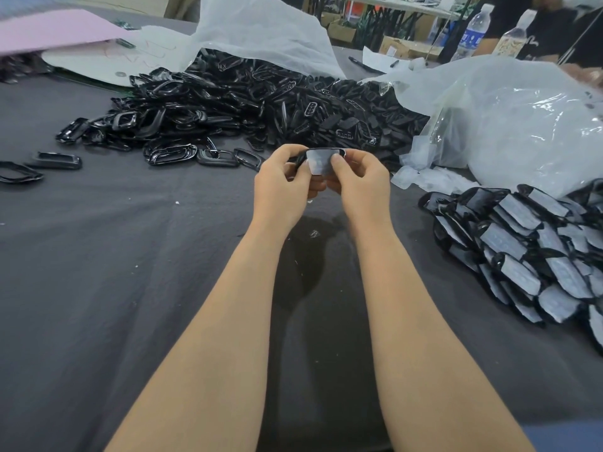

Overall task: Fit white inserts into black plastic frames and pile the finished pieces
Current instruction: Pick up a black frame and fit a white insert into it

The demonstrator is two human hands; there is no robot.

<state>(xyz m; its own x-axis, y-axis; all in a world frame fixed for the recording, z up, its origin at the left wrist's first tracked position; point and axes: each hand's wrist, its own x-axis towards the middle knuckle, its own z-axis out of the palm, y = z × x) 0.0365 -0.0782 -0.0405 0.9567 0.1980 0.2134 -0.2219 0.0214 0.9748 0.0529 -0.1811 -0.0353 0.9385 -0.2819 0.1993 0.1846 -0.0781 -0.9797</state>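
Two hands on one piece: left hand (280, 187) and right hand (362, 187) each have the grip clamped on a black frame (301, 157), with a white insert (321, 162) lying across its opening. Thumbs press on the insert face and fingers curl behind. We hold it in the air just on our side of the heap of bare frames (261, 102), above the surface (130, 256).

Step in hand, as we read it: seating the insert. Its lower edge seems to hang below the frame, so we judge it not fully home. We can't be sure, since fingers cover the ends.

The finished pile (528, 243) sits well right of the heap and nearer us. A clear bag (522, 125) butts against the heap's right end, with loose white inserts (424, 177) spilling at its mouth.

Next move calls for even thumb pressure round the rim until the insert sits flush. Then one hand lets go and the other carries the piece right to the finished pile.

Risk: the thin insert creases or pops out at a corner if we push off-centre.
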